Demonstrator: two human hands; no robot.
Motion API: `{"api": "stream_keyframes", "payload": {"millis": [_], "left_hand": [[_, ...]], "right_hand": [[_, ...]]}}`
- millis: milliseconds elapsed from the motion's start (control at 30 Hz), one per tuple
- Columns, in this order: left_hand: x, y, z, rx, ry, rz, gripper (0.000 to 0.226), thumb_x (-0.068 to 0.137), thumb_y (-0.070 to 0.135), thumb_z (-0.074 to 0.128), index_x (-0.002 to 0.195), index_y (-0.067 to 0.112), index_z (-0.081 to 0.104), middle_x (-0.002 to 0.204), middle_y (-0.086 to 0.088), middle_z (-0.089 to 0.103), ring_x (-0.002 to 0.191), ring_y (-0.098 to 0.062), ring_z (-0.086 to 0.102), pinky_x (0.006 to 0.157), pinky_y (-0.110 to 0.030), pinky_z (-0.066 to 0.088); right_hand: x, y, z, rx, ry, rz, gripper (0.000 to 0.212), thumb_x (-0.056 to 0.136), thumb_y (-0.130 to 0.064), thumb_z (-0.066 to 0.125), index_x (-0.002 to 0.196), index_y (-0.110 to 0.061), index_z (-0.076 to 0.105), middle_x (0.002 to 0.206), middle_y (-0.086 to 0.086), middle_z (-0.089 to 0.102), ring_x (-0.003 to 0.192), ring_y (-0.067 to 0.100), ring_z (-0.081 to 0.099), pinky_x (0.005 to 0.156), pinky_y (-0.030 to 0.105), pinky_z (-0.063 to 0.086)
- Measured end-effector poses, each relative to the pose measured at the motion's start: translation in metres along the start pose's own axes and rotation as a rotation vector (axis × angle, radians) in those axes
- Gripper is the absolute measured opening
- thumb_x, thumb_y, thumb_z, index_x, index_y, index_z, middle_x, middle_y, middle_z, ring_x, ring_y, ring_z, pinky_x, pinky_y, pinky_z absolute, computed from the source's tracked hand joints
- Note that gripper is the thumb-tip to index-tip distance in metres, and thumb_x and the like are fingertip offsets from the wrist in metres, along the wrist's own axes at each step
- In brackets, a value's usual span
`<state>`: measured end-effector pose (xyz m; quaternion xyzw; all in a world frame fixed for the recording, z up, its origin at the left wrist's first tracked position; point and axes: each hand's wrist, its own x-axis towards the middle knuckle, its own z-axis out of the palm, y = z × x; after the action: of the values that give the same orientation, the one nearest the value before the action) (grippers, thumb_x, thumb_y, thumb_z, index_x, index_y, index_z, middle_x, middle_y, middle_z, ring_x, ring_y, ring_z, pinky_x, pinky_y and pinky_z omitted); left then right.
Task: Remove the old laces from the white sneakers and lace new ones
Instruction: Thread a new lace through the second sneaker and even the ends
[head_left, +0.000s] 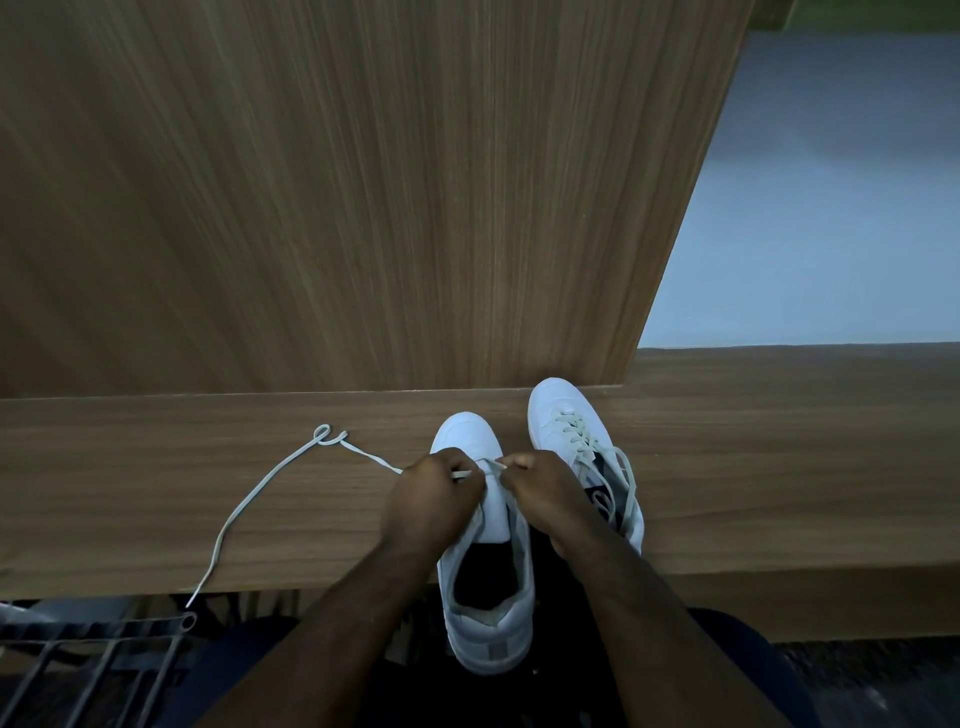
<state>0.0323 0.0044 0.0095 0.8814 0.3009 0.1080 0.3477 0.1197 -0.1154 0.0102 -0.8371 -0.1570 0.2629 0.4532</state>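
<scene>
On a counter (156, 499) of brown wood-grain laminate stand two smooth white low sneakers, the near sneaker (485, 566) half over the front edge with its eyelets almost bare, the far sneaker (576, 441) just to its right and laced with flat pale cord. No brand or writing can be read on either. The left hand (431, 499) and right hand (545, 493) each hold a clenched grip on the lace (249, 499), a flat pale grey cord whose long tail curls left across the counter.

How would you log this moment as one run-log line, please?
left hand: pinching lace | right hand: pinching lace tip | near sneaker: unlaced | far sneaker: laced
</scene>
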Motion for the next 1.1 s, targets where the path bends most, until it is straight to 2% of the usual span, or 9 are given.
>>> {"api": "stream_keyframes", "payload": {"millis": [133, 267, 400, 633, 700, 767, 833, 1000, 1100], "left_hand": [[-0.001, -0.003, 0.003, -0.084, 0.023, -0.061, 0.011, 0.079, 0.031, 0.059, 0.070, 0.029, 0.065, 0.067, 0.009, 0.067, 0.067, -0.009, 0.063, 0.064, -0.028, 0.050], [-0.001, -0.005, 0.006, -0.142, 0.035, -0.073, 0.012, 0.080, 0.032, 0.061, 0.069, 0.030, 0.067, 0.068, 0.012, 0.068, 0.069, -0.006, 0.064, 0.066, -0.027, 0.050], [-0.003, -0.004, 0.008, -0.220, 0.061, -0.106, 0.014, 0.081, 0.029, 0.063, 0.068, 0.028, 0.068, 0.070, 0.014, 0.068, 0.069, 0.000, 0.063, 0.063, -0.022, 0.046], [-0.002, -0.002, 0.010, -0.269, 0.072, -0.118, 0.020, 0.083, 0.027, 0.065, 0.063, 0.031, 0.067, 0.070, 0.021, 0.068, 0.072, 0.003, 0.062, 0.062, -0.014, 0.040], [-0.001, -0.001, 0.011, -0.247, 0.056, -0.108, 0.020, 0.083, 0.029, 0.065, 0.063, 0.032, 0.067, 0.069, 0.021, 0.068, 0.071, 0.003, 0.062, 0.063, -0.017, 0.042], [0.001, 0.000, 0.010, -0.230, 0.047, -0.113, 0.018, 0.082, 0.029, 0.066, 0.065, 0.031, 0.068, 0.068, 0.020, 0.067, 0.070, 0.003, 0.062, 0.062, -0.017, 0.041], [0.001, 0.000, 0.009, -0.209, 0.035, -0.106, 0.015, 0.082, 0.027, 0.066, 0.068, 0.030, 0.070, 0.069, 0.019, 0.068, 0.070, 0.002, 0.062, 0.061, -0.017, 0.041], [0.003, 0.002, 0.006, -0.165, -0.025, -0.079, 0.012, 0.079, 0.026, 0.066, 0.068, 0.028, 0.067, 0.069, 0.013, 0.069, 0.071, -0.006, 0.065, 0.060, -0.021, 0.044], [0.002, 0.002, -0.003, -0.162, -0.069, -0.066, 0.011, 0.076, 0.029, 0.074, 0.081, 0.029, 0.064, 0.073, 0.009, 0.067, 0.072, -0.010, 0.064, 0.062, -0.024, 0.045]], "right_hand": [[-0.002, -0.001, 0.000, 0.045, -0.004, 0.008, 0.030, 0.089, -0.019, 0.053, 0.108, -0.021, 0.076, 0.096, -0.007, 0.075, 0.092, 0.013, 0.067, 0.089, 0.038, 0.055], [-0.003, -0.002, -0.001, 0.045, -0.007, 0.021, 0.034, 0.088, -0.018, 0.052, 0.112, -0.022, 0.075, 0.101, -0.007, 0.073, 0.093, 0.010, 0.065, 0.085, 0.032, 0.053], [-0.003, -0.001, 0.000, 0.046, -0.019, 0.026, 0.039, 0.084, -0.021, 0.051, 0.115, -0.023, 0.074, 0.105, -0.008, 0.074, 0.096, 0.011, 0.066, 0.093, 0.039, 0.054], [-0.004, 0.000, 0.001, 0.072, -0.025, 0.020, 0.038, 0.083, -0.021, 0.053, 0.114, -0.022, 0.074, 0.102, -0.008, 0.074, 0.095, 0.011, 0.068, 0.094, 0.041, 0.055], [-0.006, 0.000, 0.000, 0.090, -0.024, 0.023, 0.033, 0.085, -0.023, 0.056, 0.112, -0.022, 0.075, 0.099, -0.007, 0.075, 0.094, 0.012, 0.069, 0.094, 0.040, 0.055], [-0.007, -0.002, -0.001, 0.117, -0.013, 0.029, 0.024, 0.088, -0.029, 0.058, 0.099, -0.021, 0.077, 0.091, -0.003, 0.076, 0.091, 0.018, 0.070, 0.090, 0.040, 0.056], [-0.005, -0.003, -0.001, 0.147, 0.013, 0.033, 0.025, 0.088, -0.036, 0.057, 0.086, -0.019, 0.075, 0.084, 0.000, 0.075, 0.088, 0.023, 0.071, 0.088, 0.044, 0.055], [-0.001, -0.001, 0.008, 0.129, 0.102, 0.032, 0.013, 0.089, -0.022, 0.061, 0.084, -0.024, 0.073, 0.081, -0.006, 0.075, 0.081, 0.015, 0.071, 0.085, 0.043, 0.059], [-0.005, -0.007, 0.008, 0.098, 0.185, -0.016, 0.012, 0.089, -0.018, 0.058, 0.085, -0.022, 0.069, 0.081, -0.006, 0.072, 0.082, 0.015, 0.068, 0.081, 0.037, 0.056]]}}
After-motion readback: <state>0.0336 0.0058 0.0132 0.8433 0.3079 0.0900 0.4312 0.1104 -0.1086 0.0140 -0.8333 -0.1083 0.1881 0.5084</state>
